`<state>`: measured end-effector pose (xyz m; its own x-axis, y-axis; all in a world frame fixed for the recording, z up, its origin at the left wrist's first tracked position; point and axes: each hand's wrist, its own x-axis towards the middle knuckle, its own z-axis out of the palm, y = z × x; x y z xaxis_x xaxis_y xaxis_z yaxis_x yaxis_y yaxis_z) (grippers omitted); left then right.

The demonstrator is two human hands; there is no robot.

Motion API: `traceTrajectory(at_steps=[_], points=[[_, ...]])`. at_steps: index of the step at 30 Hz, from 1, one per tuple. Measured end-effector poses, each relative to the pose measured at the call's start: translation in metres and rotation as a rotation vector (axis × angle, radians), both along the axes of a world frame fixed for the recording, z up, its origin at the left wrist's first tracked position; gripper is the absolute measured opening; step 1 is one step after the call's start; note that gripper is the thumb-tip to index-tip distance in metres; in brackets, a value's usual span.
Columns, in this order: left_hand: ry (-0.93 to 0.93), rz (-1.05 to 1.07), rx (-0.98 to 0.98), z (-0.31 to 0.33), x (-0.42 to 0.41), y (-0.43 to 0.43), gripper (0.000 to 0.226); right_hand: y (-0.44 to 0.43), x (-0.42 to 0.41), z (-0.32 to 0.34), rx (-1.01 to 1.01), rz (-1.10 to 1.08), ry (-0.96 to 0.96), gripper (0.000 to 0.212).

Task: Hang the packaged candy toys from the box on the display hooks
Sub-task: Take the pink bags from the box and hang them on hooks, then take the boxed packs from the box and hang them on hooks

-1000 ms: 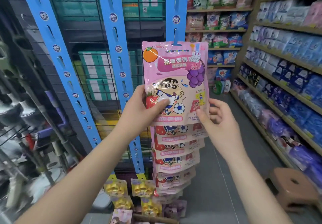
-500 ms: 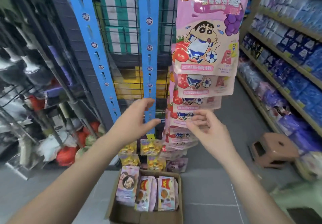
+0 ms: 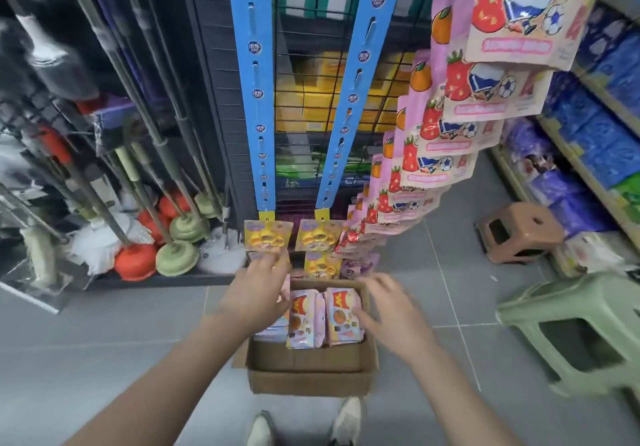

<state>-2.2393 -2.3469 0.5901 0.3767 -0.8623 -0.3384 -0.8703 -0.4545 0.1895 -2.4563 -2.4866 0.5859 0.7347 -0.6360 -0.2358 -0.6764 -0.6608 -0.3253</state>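
Observation:
A brown cardboard box [image 3: 308, 381] stands on the floor by my feet, holding several pink candy toy packs [image 3: 323, 317]. My left hand [image 3: 256, 293] hovers over the box's left side with fingers spread, hiding the packs beneath it. My right hand [image 3: 391, 310] is over the box's right rim, fingers apart, holding nothing. A column of pink cartoon packs [image 3: 460, 126] hangs on the right strip. Two blue hanging strips [image 3: 256, 92] with empty slots rise behind the box, with yellow toy packs [image 3: 268, 236] at their lower ends.
Plungers and mops [image 3: 145, 237] lean in a rack at left. A brown stool [image 3: 519, 232] and a green stool [image 3: 575, 334] stand on the tiled floor at right, beside shelves of blue packages [image 3: 599, 126]. My shoes [image 3: 346, 421] are just behind the box.
Both hands let go of the hung pink pack and dropped from the strip down to the box. My view tilted from the display down to the floor.

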Motion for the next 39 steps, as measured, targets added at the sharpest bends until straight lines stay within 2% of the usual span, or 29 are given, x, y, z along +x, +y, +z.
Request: traceTrajectory(at_steps=[5,14,17,22,30,39], points=[[0.067,0.014,0.099,-0.037,-0.006,-0.004,0.066,0.003,-0.009,-0.042,0.005,-0.063,0.045,0.049],[0.064,0.089,0.212,-0.123,-0.02,-0.029,0.074,-0.019,-0.009,-0.128,0.112,-0.081,0.042,0.047],[0.082,0.115,0.245,-0.166,-0.022,-0.035,0.071,-0.024,-0.006,-0.169,0.13,-0.072,0.092,0.049],[0.116,0.092,0.305,-0.251,-0.019,-0.03,0.062,-0.023,0.005,-0.252,0.158,-0.053,0.159,0.04],[0.116,0.038,0.424,-0.375,-0.002,-0.028,0.063,-0.015,0.025,-0.386,0.198,-0.056,0.284,0.049],[0.103,0.001,0.426,-0.45,0.006,-0.04,0.054,-0.006,0.034,-0.481,0.256,-0.113,0.385,0.053]])
